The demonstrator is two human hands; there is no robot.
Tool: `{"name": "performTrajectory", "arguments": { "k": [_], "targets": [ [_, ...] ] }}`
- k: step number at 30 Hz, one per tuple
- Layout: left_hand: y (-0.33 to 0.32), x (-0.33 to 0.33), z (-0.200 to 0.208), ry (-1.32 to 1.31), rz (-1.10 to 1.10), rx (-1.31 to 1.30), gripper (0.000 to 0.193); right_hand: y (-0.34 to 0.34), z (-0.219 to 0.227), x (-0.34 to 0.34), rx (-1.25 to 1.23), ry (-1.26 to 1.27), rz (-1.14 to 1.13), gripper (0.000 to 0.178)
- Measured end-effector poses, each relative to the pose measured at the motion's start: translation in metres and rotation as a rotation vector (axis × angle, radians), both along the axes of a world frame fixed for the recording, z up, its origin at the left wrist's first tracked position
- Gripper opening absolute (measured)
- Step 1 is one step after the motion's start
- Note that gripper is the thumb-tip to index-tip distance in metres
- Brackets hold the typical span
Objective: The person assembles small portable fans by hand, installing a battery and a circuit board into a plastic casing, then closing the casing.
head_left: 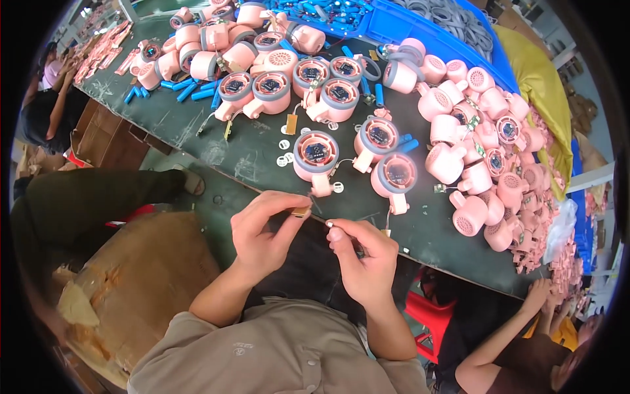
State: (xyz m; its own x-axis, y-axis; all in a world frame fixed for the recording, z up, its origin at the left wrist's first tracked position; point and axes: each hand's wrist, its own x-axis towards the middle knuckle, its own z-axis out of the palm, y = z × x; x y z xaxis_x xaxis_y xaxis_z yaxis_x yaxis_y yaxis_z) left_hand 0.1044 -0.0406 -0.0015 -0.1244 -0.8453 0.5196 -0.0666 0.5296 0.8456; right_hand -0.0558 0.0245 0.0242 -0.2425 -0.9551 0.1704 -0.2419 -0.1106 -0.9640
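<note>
My left hand point(259, 230) pinches a small circuit board point(301, 212) between thumb and fingertips at the table's near edge. Just right of it, my right hand point(364, 259) is closed in a pinch on a tiny white piece point(329, 224), too small to name. Directly beyond both hands lies a pink round housing point(298, 152) with a grey ring and a dark circuit inside, its short handle point(321, 186) pointing toward me. Two similar pink housings point(377, 136) point(396, 172) lie to its right, with small boards hanging on thin wires.
Many pink housings crowd the dark green table point(249, 161) at back left and right. Blue cylindrical batteries point(203, 94) and round white stickers point(283, 144) lie among them. Blue bins point(407, 26) stand behind. A co-worker's arm point(505, 328) reaches in at lower right; a cardboard box point(138, 282) is at left.
</note>
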Motion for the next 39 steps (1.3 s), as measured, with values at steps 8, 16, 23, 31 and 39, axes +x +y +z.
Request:
{"name": "performTrajectory", "arguments": {
  "k": [8,16,23,31,39],
  "targets": [
    [-0.021,-0.002,0.016,-0.092,-0.412,0.345,0.026,-0.004,0.009,-0.011,-0.137,0.239,-0.102,0.015],
    [-0.026,-0.011,0.023,-0.113,-0.442,0.225,0.026,-0.01,0.013,-0.012,-0.18,0.396,-0.107,0.018],
    [-0.027,-0.011,0.012,-0.127,-0.365,0.104,0.023,-0.016,0.018,-0.017,-0.243,0.554,0.004,0.013],
    [-0.029,-0.009,0.013,-0.105,-0.371,0.127,0.017,-0.02,0.019,-0.029,-0.237,0.61,0.072,0.015],
    [-0.045,-0.007,0.009,-0.159,-0.465,-0.008,0.018,-0.023,0.027,-0.034,-0.22,0.83,0.141,0.015]
  ]
}}
